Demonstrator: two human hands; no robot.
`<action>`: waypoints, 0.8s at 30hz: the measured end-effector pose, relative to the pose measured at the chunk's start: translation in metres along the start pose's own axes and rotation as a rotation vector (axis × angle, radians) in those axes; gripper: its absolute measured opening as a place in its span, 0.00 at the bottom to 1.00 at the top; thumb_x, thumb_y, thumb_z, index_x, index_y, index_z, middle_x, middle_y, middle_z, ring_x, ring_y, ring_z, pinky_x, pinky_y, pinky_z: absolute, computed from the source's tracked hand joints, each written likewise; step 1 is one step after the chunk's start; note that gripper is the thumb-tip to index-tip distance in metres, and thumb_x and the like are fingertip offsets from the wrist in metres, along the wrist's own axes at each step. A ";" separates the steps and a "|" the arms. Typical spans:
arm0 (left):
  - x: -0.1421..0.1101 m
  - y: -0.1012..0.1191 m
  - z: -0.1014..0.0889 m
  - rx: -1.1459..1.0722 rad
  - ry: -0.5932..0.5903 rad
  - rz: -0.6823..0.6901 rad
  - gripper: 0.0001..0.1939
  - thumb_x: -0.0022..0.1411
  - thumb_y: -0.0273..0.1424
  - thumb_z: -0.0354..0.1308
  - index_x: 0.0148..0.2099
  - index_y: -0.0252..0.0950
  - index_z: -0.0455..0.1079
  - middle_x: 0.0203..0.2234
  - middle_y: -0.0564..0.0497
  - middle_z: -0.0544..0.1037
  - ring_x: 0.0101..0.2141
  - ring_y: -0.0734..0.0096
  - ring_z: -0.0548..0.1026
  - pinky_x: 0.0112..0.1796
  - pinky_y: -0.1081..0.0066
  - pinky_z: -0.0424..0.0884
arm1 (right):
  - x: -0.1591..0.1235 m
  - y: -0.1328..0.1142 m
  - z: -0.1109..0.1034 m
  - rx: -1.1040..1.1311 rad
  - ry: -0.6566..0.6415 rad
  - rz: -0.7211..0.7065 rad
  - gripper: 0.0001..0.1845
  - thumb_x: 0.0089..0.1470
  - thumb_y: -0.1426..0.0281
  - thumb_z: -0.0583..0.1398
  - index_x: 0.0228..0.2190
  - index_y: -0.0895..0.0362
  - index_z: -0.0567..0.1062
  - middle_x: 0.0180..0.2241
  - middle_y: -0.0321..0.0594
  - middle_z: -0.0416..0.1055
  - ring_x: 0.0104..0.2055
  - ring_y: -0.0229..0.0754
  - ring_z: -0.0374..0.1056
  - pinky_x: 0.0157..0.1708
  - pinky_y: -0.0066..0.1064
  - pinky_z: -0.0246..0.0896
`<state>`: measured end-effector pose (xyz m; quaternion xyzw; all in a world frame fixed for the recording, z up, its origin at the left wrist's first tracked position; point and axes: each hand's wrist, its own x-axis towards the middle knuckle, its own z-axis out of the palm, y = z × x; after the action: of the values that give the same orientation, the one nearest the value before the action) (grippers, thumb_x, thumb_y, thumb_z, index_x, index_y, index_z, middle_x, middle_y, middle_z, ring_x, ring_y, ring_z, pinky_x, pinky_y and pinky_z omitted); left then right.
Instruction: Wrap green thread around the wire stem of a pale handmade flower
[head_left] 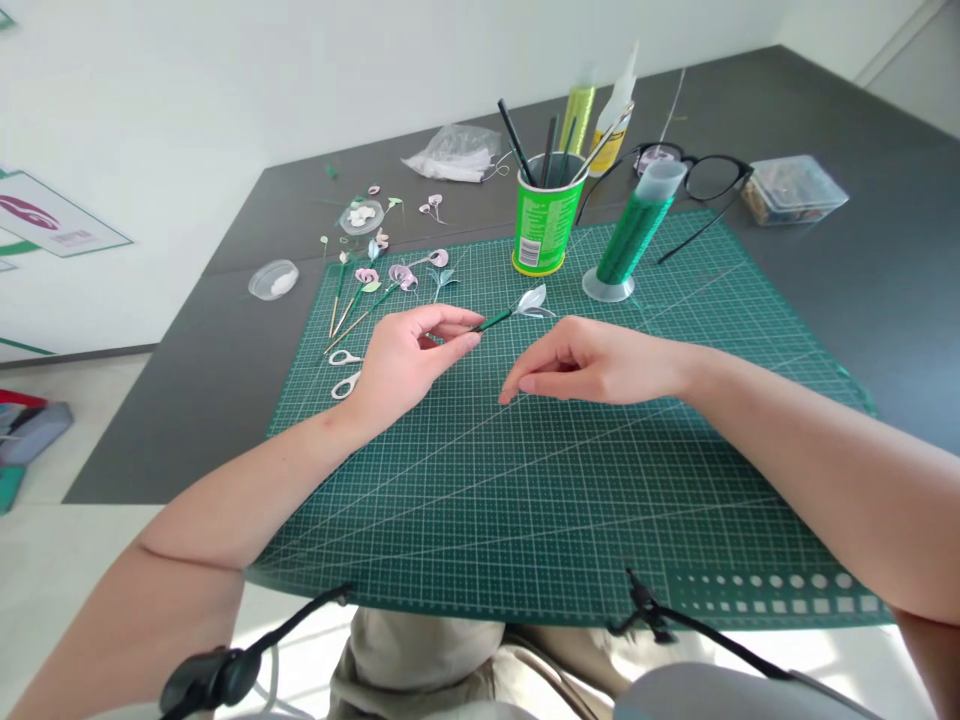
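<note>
My left hand [411,352] pinches the green-wrapped stem of a small flower [529,300] between thumb and fingertips. Its pale, whitish petals point right, toward the middle of the mat. A little to the right and nearer me, my right hand [589,362] hangs low over the green cutting mat [480,500], thumb and fingers together in a pinch. Whatever they may hold is too fine to make out. White-handled scissors [346,385] lie partly hidden beneath my left hand. Behind my right hand stands a tilted-looking spool of green thread [636,235].
Several finished-looking flowers [403,277] on sticks lie at the mat's upper left, near small dishes [274,280] of white bits. A green cup [541,225] of tools stands at the back. Beyond are a glue bottle [611,130], eyeglasses [709,177], a clear box [795,190] and a plastic bag [454,152].
</note>
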<state>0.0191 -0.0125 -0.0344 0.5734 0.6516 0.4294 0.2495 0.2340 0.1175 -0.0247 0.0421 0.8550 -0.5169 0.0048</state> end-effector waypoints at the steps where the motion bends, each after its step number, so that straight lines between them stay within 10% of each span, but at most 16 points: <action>1: 0.000 0.000 0.000 0.010 0.001 0.000 0.15 0.65 0.40 0.70 0.50 0.39 0.85 0.39 0.48 0.88 0.39 0.64 0.84 0.43 0.67 0.79 | -0.002 -0.001 0.001 0.015 0.013 -0.005 0.17 0.64 0.68 0.58 0.42 0.62 0.87 0.16 0.26 0.55 0.18 0.30 0.44 0.18 0.29 0.39; 24: -0.013 0.009 0.012 0.101 -0.387 -0.088 0.08 0.64 0.38 0.68 0.40 0.42 0.86 0.32 0.54 0.88 0.30 0.69 0.81 0.35 0.69 0.74 | -0.007 0.010 0.003 0.388 0.388 -0.287 0.22 0.70 0.59 0.61 0.56 0.58 0.83 0.16 0.25 0.50 0.19 0.32 0.43 0.20 0.30 0.41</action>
<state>0.0370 -0.0219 -0.0350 0.6281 0.6366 0.2664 0.3594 0.2411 0.1188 -0.0345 0.0189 0.7224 -0.6482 -0.2400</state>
